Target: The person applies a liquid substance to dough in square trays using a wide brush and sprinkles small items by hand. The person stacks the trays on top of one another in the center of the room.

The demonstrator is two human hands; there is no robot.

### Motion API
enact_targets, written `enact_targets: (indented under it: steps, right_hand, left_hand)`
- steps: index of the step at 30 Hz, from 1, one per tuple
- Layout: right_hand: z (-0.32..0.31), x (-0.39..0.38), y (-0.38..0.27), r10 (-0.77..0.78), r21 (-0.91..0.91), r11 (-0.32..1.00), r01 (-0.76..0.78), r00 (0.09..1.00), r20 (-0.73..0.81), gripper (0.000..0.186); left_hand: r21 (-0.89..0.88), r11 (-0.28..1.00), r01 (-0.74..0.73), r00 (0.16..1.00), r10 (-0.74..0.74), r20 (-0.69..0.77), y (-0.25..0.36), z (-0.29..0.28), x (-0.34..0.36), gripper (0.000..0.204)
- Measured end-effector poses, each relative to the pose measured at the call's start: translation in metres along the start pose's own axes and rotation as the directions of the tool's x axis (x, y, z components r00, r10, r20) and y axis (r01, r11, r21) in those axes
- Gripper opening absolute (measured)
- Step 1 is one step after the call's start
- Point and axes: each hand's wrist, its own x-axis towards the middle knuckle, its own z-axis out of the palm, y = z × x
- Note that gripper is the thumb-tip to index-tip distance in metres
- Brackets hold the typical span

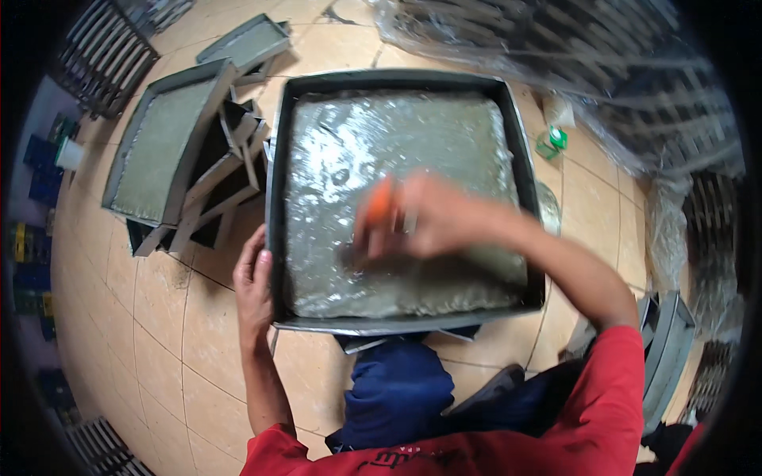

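A large square dark metal tray [405,324] sits in front of me, filled with a wet, shiny grey-green paste [444,131]. Its surface is uneven, with small lumps along the right and near edges. My left hand [254,278] holds the tray's left wall, with the fingers bent against the side. Over the middle of the paste, my right hand [429,214] is blurred by motion. In its closed fingers is a tool with an orange handle [381,200]. The dark lower end of that tool meets the paste; its exact kind is smeared.
At left, another filled tray [163,147] rests tilted on stacked empty metal frames [222,186]. A further filled tray [250,44] lies behind it. Clear plastic sheeting [540,47] covers racks at the upper right. A green container [552,143] stands on the tiled floor [159,317].
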Motion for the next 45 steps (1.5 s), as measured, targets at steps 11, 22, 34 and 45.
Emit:
enact_targets:
  steps: [11, 22, 34, 45]
  right_hand:
    - [0.002, -0.181, -0.058, 0.260, -0.143, 0.949, -0.282, 0.953, -0.152, 0.010]
    - [0.086, -0.084, -0.059, 0.171, -0.263, 0.920, -0.289, 0.902, -0.395, 0.038]
    - [-0.026, -0.252, -0.096, 0.320, 0.153, 0.907, -0.393, 0.405, -0.856, 0.021]
    - [0.043, -0.544, -0.020, 0.240, 0.307, 0.942, -0.138, -0.364, -0.900, 0.021]
  left_hand:
    - [0.109, 0.993, -0.038, 0.999, 0.040, -0.018, -0.004, 0.020, 0.001, 0.043]
    - [0.065, 0.998, 0.021, 1.000, -0.021, -0.009, -0.006, 0.022, -0.006, 0.045]
    - [-0.091, 0.985, 0.144, 0.983, -0.133, 0.123, 0.057, 0.028, -0.034, 0.086]
    - [-0.196, 0.978, 0.074, 0.995, -0.059, 0.083, 0.221, 0.174, -0.114, 0.044]
